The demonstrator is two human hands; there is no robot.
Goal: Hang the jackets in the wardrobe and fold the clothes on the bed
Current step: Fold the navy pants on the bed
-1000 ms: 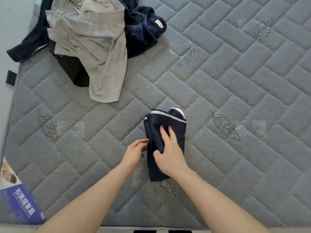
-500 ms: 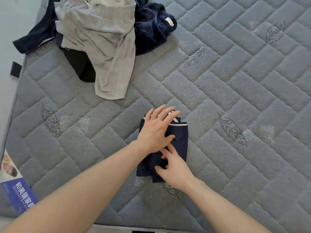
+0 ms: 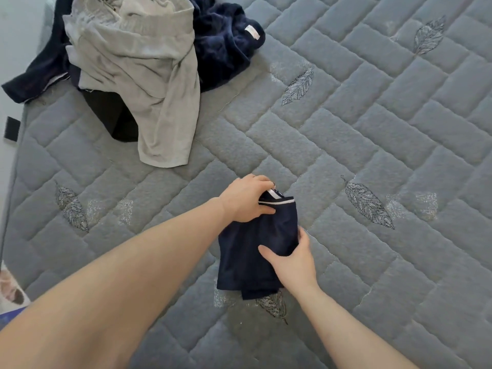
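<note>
A small navy garment (image 3: 250, 251) with a white stripe along its top edge lies folded on the grey quilted mattress (image 3: 359, 134). My left hand (image 3: 246, 199) grips its top end, fingers curled over the striped edge. My right hand (image 3: 291, 258) holds the garment's right side lower down, thumb on top of the cloth. At the top left lies a pile of unfolded clothes: a light grey garment (image 3: 141, 73) on top, a dark blue fleecy one (image 3: 223, 43) behind it and a black piece (image 3: 111, 115) underneath.
The mattress edge runs down the left side, with a black tab (image 3: 12, 129) on it. A printed label (image 3: 10, 296) shows at the lower left corner. Bare quilted surface stretches to the right and far side.
My left hand went from lying flat on the garment to gripping its top edge. My right hand shifted from the lower edge to the right side.
</note>
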